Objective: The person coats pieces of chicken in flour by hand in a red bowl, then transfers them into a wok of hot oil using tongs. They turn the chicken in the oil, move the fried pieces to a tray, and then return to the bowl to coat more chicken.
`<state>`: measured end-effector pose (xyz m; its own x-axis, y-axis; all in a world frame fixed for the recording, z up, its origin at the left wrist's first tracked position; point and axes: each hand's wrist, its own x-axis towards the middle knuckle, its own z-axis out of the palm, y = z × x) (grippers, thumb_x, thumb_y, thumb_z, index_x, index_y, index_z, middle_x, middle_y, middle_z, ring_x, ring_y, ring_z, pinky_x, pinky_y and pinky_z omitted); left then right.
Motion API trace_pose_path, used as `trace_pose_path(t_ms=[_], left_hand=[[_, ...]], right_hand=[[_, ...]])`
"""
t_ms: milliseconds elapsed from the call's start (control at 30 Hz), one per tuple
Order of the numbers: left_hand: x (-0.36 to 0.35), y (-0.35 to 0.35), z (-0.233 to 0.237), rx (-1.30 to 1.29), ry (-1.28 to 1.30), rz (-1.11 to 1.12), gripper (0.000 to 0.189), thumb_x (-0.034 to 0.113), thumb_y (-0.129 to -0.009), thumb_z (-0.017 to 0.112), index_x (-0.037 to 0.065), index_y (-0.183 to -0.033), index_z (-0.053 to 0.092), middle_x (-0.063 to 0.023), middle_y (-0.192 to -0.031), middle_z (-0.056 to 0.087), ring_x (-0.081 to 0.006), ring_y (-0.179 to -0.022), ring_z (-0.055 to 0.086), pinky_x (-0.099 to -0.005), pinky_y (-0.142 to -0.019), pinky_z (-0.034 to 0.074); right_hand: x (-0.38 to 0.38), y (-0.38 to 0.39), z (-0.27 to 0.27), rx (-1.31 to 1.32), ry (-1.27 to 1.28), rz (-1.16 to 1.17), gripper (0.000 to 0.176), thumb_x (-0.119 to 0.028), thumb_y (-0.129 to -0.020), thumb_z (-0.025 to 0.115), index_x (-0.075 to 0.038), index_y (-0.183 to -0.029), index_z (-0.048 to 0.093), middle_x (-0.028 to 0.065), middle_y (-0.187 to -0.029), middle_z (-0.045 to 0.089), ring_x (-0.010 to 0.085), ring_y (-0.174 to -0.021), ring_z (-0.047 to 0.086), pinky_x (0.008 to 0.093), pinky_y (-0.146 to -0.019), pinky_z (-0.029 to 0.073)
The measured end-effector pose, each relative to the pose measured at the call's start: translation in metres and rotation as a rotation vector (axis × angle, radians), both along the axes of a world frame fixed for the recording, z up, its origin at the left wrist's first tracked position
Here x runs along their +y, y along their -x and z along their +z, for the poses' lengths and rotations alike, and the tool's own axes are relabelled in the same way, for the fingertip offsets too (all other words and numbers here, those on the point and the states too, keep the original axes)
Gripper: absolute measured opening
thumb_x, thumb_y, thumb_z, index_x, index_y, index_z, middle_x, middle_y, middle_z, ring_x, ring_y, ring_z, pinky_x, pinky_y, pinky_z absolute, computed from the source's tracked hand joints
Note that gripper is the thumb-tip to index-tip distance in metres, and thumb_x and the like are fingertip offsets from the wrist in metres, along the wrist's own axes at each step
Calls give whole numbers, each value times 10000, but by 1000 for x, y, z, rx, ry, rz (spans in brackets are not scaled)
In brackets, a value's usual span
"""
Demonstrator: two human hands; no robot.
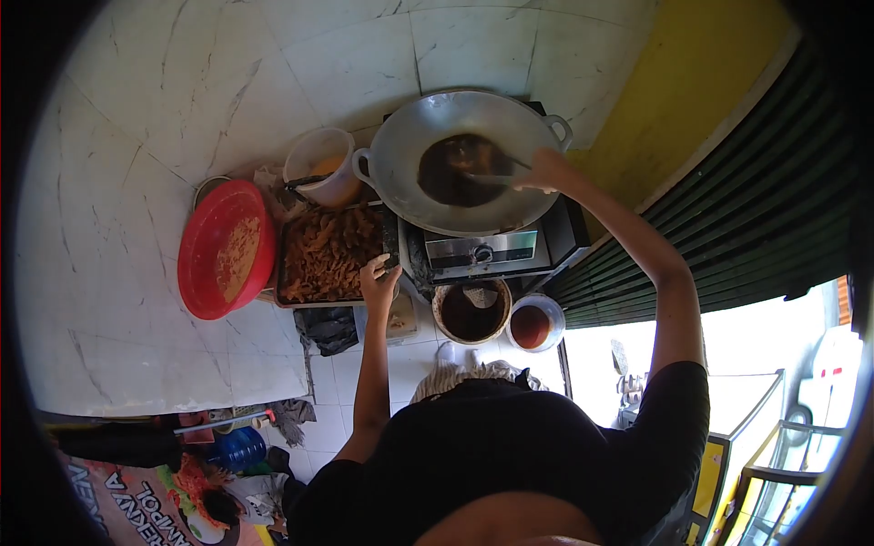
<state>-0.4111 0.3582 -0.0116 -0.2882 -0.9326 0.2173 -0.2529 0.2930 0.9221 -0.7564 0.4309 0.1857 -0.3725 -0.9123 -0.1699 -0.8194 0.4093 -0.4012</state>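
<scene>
Past the black shirt [510,437], the right hand [537,171] is closed on a ladle [490,179] in the wok [401,155]. The ladle looks stiff, light and probably greasy, so it is best held high on the handle. The left hand [378,278] touches the tray [319,303] corner; I cannot tell whether it grips.

Wok [455,159] on stove [482,250] — tray [328,255] left
</scene>
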Motion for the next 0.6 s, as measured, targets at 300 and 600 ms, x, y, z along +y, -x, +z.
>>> trace_pose_path(t_ms=[300,600], left_hand=[[0,0,3,-15,3,9,350,170,-676,689,41,-977,567,-105,-977,510,-206,-887,507,-305,-775,424],[-1,-1,1,-32,-4,19,357,182,-673,691,47,-981,571,-109,-967,505,-209,-870,506,-309,-770,423]], right_hand=[[-27,0,-42,-7,36,60,341,-278,-509,677,42,-537,562,160,-481,538,251,-461,563,330,-508,470],[-21,-12,-31,-7,-39,168,338,-284,-556,665,43,-565,578,147,-490,548,242,-481,574,327,-514,467]])
